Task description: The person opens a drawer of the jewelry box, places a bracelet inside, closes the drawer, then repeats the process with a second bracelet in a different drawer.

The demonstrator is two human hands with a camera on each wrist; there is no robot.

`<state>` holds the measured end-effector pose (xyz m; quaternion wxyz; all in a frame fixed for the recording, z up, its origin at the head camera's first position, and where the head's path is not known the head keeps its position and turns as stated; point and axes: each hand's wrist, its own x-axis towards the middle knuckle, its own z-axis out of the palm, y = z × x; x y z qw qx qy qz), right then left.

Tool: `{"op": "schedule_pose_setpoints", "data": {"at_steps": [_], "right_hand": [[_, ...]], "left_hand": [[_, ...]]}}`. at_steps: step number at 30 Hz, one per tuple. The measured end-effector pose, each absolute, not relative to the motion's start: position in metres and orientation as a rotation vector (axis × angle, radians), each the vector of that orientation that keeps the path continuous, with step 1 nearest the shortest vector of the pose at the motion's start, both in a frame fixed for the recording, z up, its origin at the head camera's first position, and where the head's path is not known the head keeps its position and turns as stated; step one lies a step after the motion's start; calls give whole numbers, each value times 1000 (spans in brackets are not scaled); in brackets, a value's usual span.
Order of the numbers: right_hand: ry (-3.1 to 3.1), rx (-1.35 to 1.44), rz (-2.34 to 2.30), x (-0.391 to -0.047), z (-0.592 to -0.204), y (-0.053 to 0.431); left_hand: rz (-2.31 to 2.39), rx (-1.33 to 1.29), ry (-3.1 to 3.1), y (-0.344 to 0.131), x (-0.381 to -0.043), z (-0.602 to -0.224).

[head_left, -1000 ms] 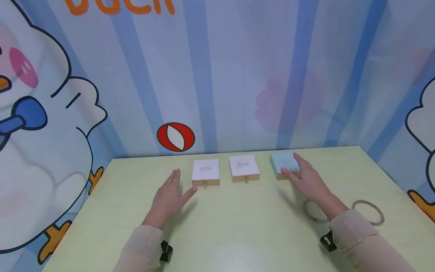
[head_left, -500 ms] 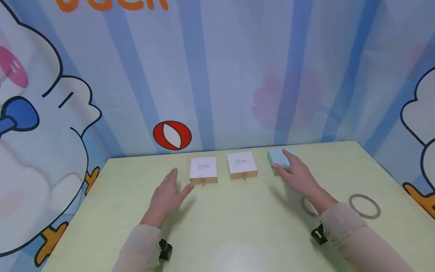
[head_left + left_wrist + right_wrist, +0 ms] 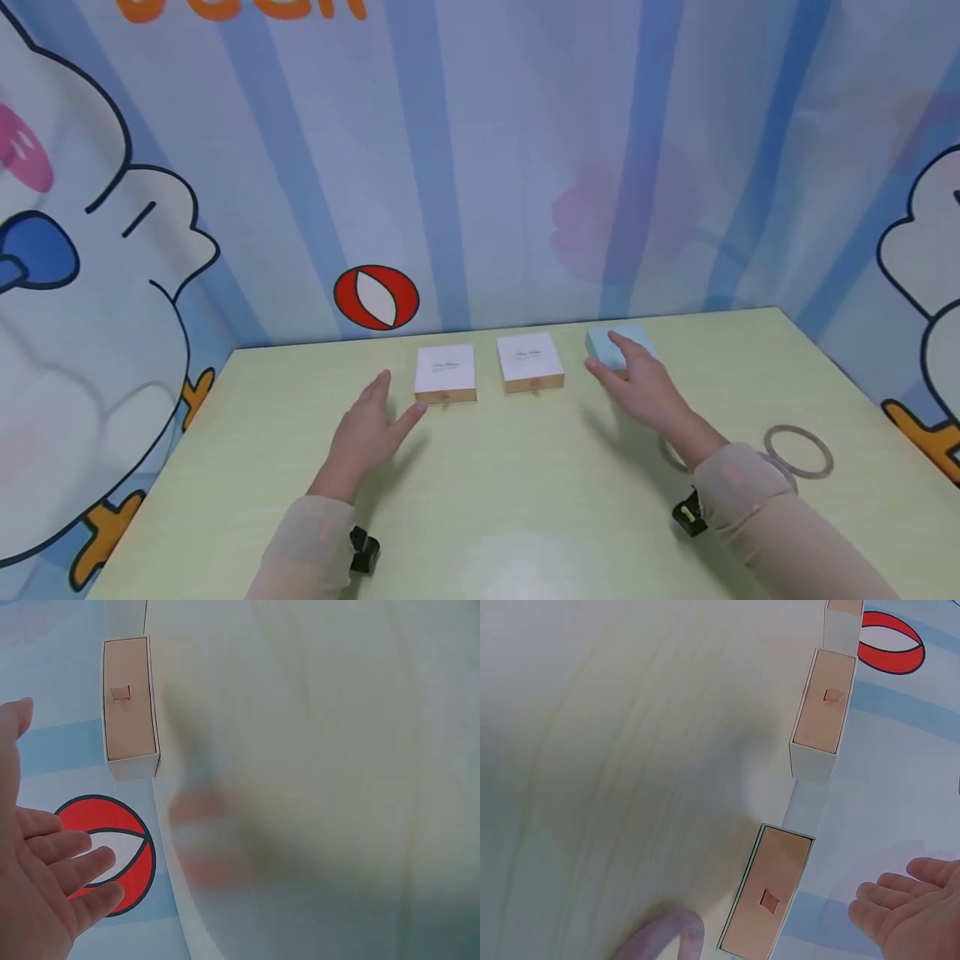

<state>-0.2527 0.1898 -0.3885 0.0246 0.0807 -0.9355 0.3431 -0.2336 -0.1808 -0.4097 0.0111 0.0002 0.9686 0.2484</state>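
Two small white drawer-style boxes stand side by side at the back of the table: a left one point(image 3: 446, 371) and a middle one point(image 3: 529, 360). To their right is a light-blue box point(image 3: 600, 345). Each has a tan drawer front with a small pull tab, as the right wrist view shows on the light-blue box point(image 3: 757, 900). My left hand point(image 3: 366, 437) is beside the left white box, fingers extended, thumb apart and pointing at its front corner. My right hand point(image 3: 648, 392) overlaps the light-blue box, thumb and fingers spread, holding nothing. Both palms face inward.
Two grey ring-shaped bangles lie at the right: one point(image 3: 799, 452) in plain sight, the other point(image 3: 670, 454) partly behind my right wrist. A printed backdrop point(image 3: 510, 167) with cartoon ducks rises behind the pale table point(image 3: 510, 500). Both wrists carry black camera mounts.
My right hand has shifted left across the light-blue box. The left hand has barely moved. The whole head view has drifted slightly, with the table items now a little higher and further left.
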Motion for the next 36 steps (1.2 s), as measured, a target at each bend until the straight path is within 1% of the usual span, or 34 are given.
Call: {"op": "schedule_pose_setpoints", "data": {"at_steps": [17,36], "right_hand": [[-2883,258,1078,-250,-389,177],[-2826,373,1133,-247,-393,156]], "left_hand": [[830,14,3014,-175,-236,-410],[917,-9,2999,-171,-234,-407]]}}
